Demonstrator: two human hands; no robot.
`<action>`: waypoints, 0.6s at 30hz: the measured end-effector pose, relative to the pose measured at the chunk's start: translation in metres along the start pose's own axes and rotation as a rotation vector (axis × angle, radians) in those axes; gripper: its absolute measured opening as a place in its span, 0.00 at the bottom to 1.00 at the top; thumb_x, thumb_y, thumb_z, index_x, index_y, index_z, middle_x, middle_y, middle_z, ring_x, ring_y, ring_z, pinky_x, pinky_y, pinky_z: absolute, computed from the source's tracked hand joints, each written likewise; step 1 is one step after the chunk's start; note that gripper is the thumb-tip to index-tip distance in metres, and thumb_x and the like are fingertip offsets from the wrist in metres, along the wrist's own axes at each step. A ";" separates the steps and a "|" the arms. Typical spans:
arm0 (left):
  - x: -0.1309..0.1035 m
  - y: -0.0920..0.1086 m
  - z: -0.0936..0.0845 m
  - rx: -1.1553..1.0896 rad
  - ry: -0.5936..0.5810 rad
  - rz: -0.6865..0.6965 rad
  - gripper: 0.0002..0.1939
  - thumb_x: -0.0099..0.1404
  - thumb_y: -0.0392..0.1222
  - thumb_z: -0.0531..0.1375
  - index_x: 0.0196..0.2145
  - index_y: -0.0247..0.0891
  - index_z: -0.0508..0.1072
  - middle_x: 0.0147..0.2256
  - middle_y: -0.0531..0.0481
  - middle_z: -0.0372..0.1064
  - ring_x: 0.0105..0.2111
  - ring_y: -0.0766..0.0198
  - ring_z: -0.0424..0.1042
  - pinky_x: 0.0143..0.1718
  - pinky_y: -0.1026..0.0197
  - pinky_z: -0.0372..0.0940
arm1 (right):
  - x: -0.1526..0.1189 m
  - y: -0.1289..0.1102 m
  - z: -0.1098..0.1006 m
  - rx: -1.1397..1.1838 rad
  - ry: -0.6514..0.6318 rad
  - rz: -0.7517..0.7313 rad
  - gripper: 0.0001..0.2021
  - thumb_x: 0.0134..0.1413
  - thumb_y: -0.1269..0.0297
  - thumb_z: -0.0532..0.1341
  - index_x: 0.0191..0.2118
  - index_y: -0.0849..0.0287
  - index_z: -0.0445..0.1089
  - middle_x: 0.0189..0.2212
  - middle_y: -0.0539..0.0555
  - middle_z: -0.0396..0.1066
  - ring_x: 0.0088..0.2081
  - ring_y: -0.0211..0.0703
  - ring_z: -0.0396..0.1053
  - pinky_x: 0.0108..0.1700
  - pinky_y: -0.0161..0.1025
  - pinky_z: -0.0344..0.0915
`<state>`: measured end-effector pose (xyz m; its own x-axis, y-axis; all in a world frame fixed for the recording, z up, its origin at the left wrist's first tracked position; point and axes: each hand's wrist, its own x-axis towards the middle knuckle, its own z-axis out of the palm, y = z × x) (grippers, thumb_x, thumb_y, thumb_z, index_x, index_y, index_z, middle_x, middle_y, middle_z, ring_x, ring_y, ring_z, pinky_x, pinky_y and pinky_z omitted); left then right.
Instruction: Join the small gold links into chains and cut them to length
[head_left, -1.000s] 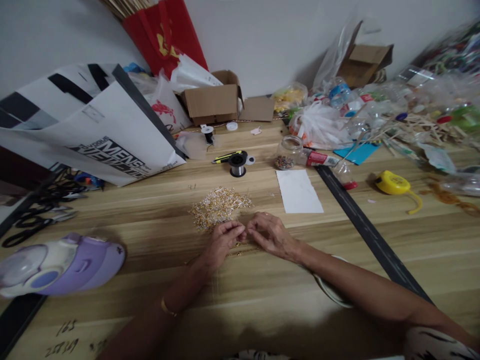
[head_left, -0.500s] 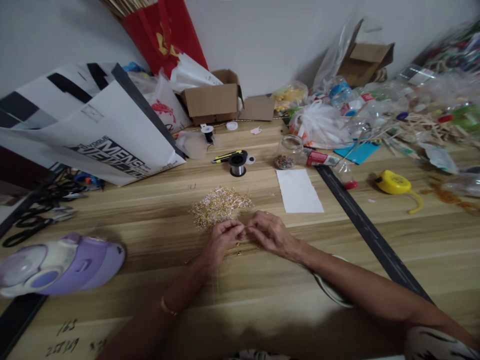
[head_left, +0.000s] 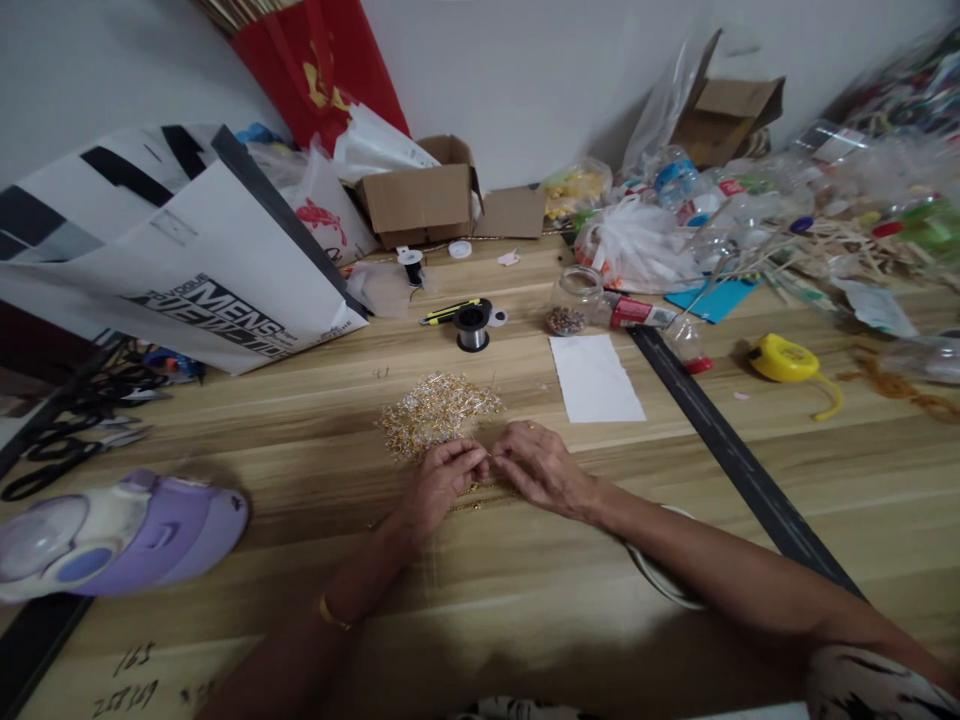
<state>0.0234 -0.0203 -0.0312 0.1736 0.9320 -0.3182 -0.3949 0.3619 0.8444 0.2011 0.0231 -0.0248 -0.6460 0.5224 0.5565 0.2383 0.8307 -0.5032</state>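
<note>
My left hand (head_left: 442,480) is closed in a pinch at the near edge of a pile of small gold and clear beads (head_left: 433,408). Facing it, my right hand (head_left: 541,466) also pinches, its fingertips almost meeting the left ones. Between the fingertips is a thin, pale piece, too small to name. Gold chains (head_left: 487,500) lie on the wooden table just under both hands. A faint clear thread seems to hang below my left wrist.
Beyond the pile stand a wire spool (head_left: 472,328), a yellow utility knife (head_left: 450,312) and a jar of beads (head_left: 568,305). White paper (head_left: 598,378) and a yellow tape measure (head_left: 782,358) lie rightward. Scissors (head_left: 75,450), a purple bottle (head_left: 142,535) and a paper bag (head_left: 247,250) are left.
The camera view has shifted slightly. Both hands keep their pinch in nearly the same place, with the fingertips hardly moved.
</note>
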 end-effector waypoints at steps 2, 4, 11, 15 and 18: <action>0.000 0.000 0.000 0.008 0.010 0.007 0.12 0.50 0.43 0.67 0.26 0.32 0.71 0.23 0.52 0.67 0.25 0.70 0.65 0.30 0.66 0.60 | 0.000 0.000 0.000 -0.020 -0.003 -0.008 0.06 0.61 0.70 0.51 0.34 0.60 0.63 0.29 0.54 0.66 0.31 0.42 0.61 0.35 0.39 0.59; 0.000 0.000 0.001 0.031 0.026 0.023 0.12 0.50 0.43 0.67 0.26 0.32 0.72 0.23 0.52 0.67 0.25 0.70 0.65 0.30 0.66 0.60 | 0.000 0.001 0.000 -0.035 -0.005 -0.014 0.06 0.62 0.69 0.50 0.35 0.60 0.63 0.29 0.54 0.66 0.31 0.42 0.61 0.35 0.38 0.59; 0.000 0.002 0.000 0.200 0.059 0.102 0.10 0.53 0.44 0.64 0.24 0.33 0.72 0.22 0.53 0.66 0.25 0.69 0.63 0.31 0.65 0.60 | 0.001 0.002 -0.001 -0.089 -0.030 -0.021 0.07 0.62 0.69 0.50 0.34 0.60 0.63 0.28 0.55 0.67 0.31 0.42 0.61 0.35 0.39 0.58; 0.001 0.002 -0.002 0.284 0.060 0.145 0.10 0.55 0.44 0.63 0.24 0.33 0.72 0.22 0.53 0.66 0.25 0.68 0.63 0.32 0.65 0.59 | 0.001 0.003 -0.001 -0.108 -0.045 -0.028 0.08 0.62 0.69 0.50 0.33 0.60 0.63 0.28 0.55 0.67 0.31 0.43 0.61 0.36 0.39 0.58; 0.001 0.002 -0.003 0.335 0.063 0.177 0.09 0.56 0.43 0.62 0.24 0.34 0.72 0.22 0.53 0.67 0.25 0.68 0.64 0.32 0.65 0.60 | 0.001 0.003 0.000 -0.117 -0.045 -0.037 0.08 0.62 0.69 0.50 0.33 0.60 0.63 0.28 0.56 0.67 0.31 0.43 0.61 0.36 0.39 0.59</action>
<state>0.0203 -0.0188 -0.0311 0.0692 0.9827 -0.1718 -0.0954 0.1780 0.9794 0.2017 0.0263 -0.0258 -0.6872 0.4844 0.5414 0.2951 0.8671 -0.4013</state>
